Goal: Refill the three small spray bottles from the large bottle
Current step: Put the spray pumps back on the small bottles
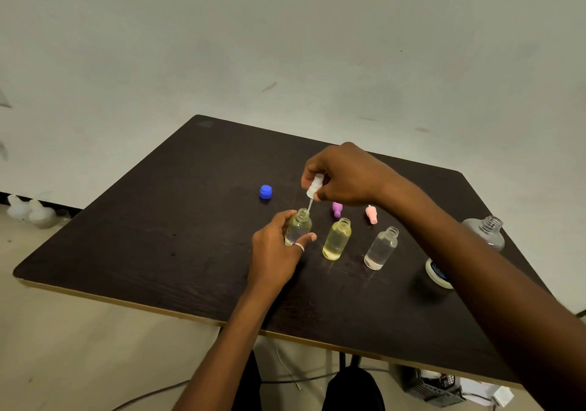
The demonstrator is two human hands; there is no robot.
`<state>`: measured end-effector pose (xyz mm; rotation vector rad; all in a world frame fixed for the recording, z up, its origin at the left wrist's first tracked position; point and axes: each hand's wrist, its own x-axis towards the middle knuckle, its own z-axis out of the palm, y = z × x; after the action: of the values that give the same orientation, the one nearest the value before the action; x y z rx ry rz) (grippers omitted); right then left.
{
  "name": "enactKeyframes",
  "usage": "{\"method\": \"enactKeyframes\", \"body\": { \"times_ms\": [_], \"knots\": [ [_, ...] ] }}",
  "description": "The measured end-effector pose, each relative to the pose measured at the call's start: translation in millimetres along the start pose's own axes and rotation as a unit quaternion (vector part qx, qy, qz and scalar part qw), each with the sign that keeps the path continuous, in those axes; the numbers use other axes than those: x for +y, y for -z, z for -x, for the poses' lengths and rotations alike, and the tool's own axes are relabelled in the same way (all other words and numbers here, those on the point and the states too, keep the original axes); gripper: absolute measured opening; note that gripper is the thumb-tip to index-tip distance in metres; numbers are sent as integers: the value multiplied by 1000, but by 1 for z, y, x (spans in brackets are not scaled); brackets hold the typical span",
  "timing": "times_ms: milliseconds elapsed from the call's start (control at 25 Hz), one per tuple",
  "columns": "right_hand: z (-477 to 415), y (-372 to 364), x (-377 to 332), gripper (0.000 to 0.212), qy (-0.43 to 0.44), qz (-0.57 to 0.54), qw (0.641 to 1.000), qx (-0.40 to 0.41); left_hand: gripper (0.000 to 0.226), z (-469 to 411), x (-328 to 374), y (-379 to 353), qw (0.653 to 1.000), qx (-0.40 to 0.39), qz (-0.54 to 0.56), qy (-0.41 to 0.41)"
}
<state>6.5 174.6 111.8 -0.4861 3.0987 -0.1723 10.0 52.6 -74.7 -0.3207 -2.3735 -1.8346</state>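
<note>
Dark wood-grain table (158, 236), and the action sits near its middle. The left hand (277, 252) is wrapped around the first small spray bottle (298, 228), fingers and thumb closed on its clear body, a ring showing on one finger. The bottle stands upright on the table with pale liquid inside and its neck open. Right above it — the right hand (344, 176) pinches a white spray top (314, 186) between thumb and fingertips, the thin dip tube hanging down with its tip at the bottle's mouth.

Taking that held bottle as the marker: just to its right stands a second small bottle (337, 239), open and filled with yellow liquid, and further right a third small bottle (381, 248), open, clear, with only a little liquid at the bottom. Behind those two lie a purple spray top (336, 209) and a pink spray top (371, 214), both on their sides. A blue cap (265, 192) sits behind and to the left of the held bottle. Far off to the right, past the right forearm, the large bottle (486, 231) stands uncapped near the table's edge — with a round white-rimmed lid (438, 273) lying in front of it.
</note>
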Motion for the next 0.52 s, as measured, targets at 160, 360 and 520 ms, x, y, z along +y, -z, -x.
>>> {"method": "enactKeyframes", "body": {
  "times_ms": [160,360,520],
  "knots": [
    [-6,-14,-1,22,7,5,1000,-26,57,0,0,0,1000,-3,2,0],
    [-9,-27,1,21,14,-4,999,-43,57,1,0,1,1000,2,-2,-9],
    [-10,-32,0,22,31,1,998,-48,57,1,1,2,1000,0,-9,-6]
  ]
}}
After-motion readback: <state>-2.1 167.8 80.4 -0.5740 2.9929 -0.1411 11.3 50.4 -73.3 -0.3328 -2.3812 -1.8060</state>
